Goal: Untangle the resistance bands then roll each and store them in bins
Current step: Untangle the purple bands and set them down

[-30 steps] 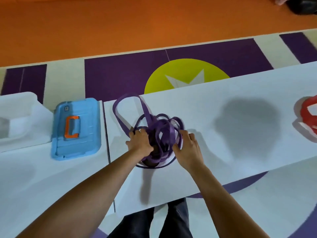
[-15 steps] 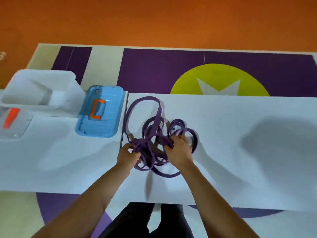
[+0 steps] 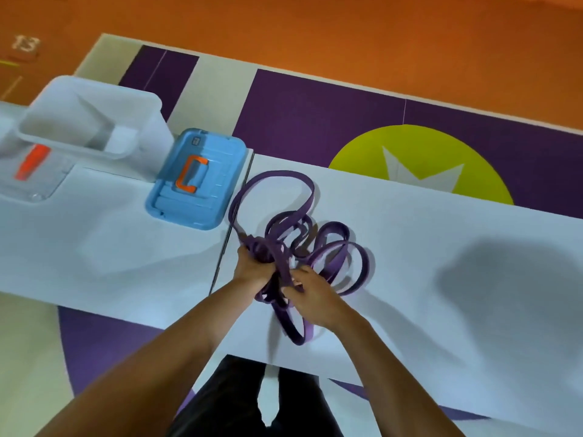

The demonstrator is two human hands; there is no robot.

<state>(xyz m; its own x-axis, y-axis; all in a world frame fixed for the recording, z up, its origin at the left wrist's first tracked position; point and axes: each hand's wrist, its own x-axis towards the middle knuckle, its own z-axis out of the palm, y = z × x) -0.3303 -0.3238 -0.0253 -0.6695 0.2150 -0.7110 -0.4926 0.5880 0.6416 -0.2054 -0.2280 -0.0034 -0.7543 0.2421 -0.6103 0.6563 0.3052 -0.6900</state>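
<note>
A tangle of purple resistance bands [image 3: 303, 241] lies on the white table [image 3: 426, 247], with one big loop reaching toward the far edge and several smaller loops spread to the right. My left hand [image 3: 252, 268] grips a bunched knot of bands at the tangle's left side. Just to the right of it, my right hand [image 3: 310, 293] pinches a strand near the middle, and a loop hangs down past it toward the near table edge. A clear plastic bin [image 3: 94, 121] stands open at the far left.
A blue lid with an orange handle [image 3: 195, 181] lies flat between the bin and the bands. A clear lid with an orange handle [image 3: 31, 171] sits at the left edge. A seam [image 3: 232, 228] splits two white tables. My legs stand below the near edge.
The view has swung left, so the bin and lids show more. My hands drew closer together on the tangle; loops have spread to the right and one loop now trails toward the near edge.
</note>
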